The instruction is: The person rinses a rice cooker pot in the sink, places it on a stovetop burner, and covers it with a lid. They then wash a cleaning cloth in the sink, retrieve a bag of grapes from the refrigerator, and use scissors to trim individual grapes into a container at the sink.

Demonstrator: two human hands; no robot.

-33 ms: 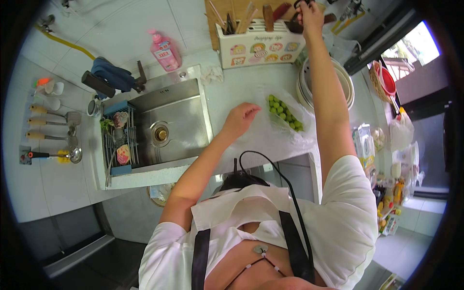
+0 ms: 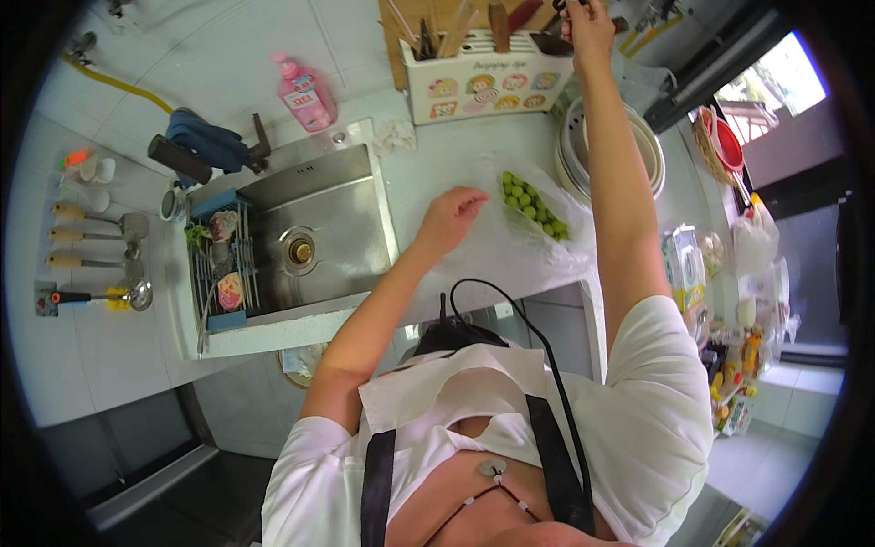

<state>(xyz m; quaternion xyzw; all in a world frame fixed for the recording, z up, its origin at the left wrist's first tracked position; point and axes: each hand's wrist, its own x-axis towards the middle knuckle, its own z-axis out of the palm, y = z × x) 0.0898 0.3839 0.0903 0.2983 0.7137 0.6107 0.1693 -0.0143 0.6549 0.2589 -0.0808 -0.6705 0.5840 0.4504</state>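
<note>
My right hand [image 2: 591, 35] reaches to the far side of the counter, beside a white holder [image 2: 488, 91] with cartoon stickers. Its fingers are closed around a dark looped handle [image 2: 560, 4], cut off by the top edge of the view, so what it belongs to is unclear. Brown-handled knives [image 2: 499, 25] and chopsticks stand in the holder. Over the counter, my left hand [image 2: 453, 219] hovers with fingers curled together and nothing visible in them. Just right of it lies a clear plastic bag [image 2: 570, 251] with round green fruits [image 2: 535, 208] inside.
To the left is a steel sink [image 2: 333, 232] with a blue-ended rack [image 2: 223, 264] and a faucet [image 2: 258, 146]. A pink pump bottle [image 2: 305, 96] and a white cloth [image 2: 395, 137] stand behind it. Stacked bowls [image 2: 571, 164] sit under my right forearm. Utensils [image 2: 91, 235] hang at left.
The whole view has shifted slightly up and left. Against the counter, both hands stay in nearly the same places.
</note>
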